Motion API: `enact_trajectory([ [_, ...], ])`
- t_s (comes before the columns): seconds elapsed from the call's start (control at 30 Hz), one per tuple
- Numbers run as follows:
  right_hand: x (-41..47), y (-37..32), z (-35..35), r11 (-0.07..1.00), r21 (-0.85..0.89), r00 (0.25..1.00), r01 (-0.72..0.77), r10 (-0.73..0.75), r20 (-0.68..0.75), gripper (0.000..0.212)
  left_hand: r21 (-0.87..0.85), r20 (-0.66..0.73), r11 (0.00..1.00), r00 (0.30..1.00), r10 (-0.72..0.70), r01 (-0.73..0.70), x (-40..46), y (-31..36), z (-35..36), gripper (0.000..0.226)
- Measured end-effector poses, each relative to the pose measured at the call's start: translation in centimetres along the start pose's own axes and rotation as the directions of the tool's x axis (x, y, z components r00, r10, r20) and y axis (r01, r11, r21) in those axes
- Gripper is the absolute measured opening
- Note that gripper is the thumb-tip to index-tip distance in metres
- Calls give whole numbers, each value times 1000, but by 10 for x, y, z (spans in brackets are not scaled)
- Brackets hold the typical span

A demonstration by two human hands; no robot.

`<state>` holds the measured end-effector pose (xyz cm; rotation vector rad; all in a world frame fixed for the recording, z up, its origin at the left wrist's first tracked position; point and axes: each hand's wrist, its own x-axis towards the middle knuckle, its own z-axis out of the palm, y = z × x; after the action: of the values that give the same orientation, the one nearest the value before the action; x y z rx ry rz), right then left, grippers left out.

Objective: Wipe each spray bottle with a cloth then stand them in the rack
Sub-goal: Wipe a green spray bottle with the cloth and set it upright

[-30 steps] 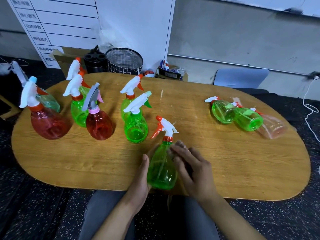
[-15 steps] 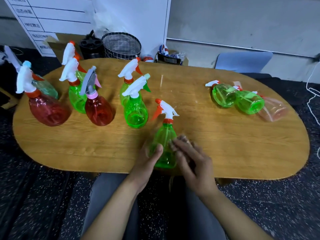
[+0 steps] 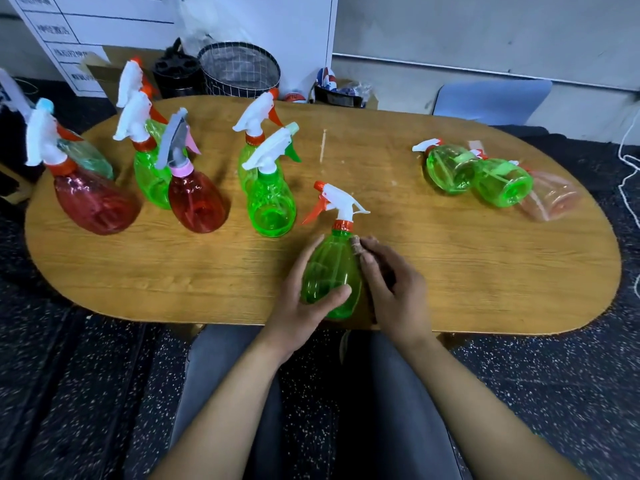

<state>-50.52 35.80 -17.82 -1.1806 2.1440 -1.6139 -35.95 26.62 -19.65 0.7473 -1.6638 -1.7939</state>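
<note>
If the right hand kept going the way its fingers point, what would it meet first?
The right hand points up-left against the held green plastic spray bottle, near its orange collar. Past that, probably the standing green spray bottle, though depth is unclear.

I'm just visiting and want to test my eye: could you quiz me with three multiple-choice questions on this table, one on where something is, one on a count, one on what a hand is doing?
1. Where do the bottles lying on their sides sit?
A. table's right part
B. table's left part
C. on the floor

2. How many upright red bottles are there?
A. none
B. two
C. five

3. What is the left hand doing?
A. hanging idle
B. pointing at the wall
C. gripping a green bottle

Answers:
1 A: the lying bottles rest on the right of the table.
2 B: one red bottle and another.
3 C: the left hand wraps the green bottle.
</note>
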Motion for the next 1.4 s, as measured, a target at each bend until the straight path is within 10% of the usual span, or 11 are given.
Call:
enact_trajectory([
  [0.4,47,-26,-17,883,-316,934,346,-358,24,32,-21,-18,1000,1000,19,-19,2,0,-2,83],
  [0.73,64,-16,-14,837,-320,885,443,-351,306,35,1,21,999,999,41,-41,4,-4,-1,84],
  [0.9,81,-13,-17,773,-546,941,323,-323,100,30,45,39,998,998,46,-48,5,-3,0,83],
  [1.4,84,-17,-15,776,-506,922,377,-365,129,29,112,68,993,997,31,-39,3,-7,2,84],
])
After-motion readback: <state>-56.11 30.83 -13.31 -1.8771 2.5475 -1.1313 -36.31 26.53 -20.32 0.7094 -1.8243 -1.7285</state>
